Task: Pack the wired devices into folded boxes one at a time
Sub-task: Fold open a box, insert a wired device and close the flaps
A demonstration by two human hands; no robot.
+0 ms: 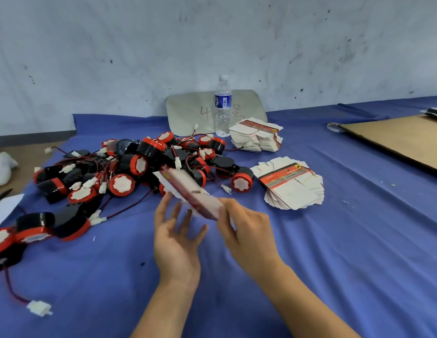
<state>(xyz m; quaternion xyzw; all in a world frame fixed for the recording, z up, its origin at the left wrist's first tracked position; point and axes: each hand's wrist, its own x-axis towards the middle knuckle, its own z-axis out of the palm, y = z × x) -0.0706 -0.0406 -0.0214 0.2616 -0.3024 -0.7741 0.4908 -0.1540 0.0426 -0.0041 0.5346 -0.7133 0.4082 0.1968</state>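
My right hand (246, 230) pinches one end of a flat, unfolded red-and-white box blank (190, 191), held tilted above the blue cloth and blurred. Beside it my left hand (178, 237) is spread with straight fingers, fingertips near the blank's underside; whether they touch it I cannot tell. Behind the hands lies a heap of black-and-red round wired devices (139, 164) with red-black leads and white plugs. Two stacks of flat box blanks sit to the right: a near stack (293, 186) and a far stack (256, 135).
More devices (34, 230) lie at the left edge, one loose white plug (39, 308) near the front left. A water bottle (223, 106) stands before a leaning grey panel (193, 111). A brown cardboard sheet (405, 140) lies at the right. The blue cloth (334, 252) covers the table.
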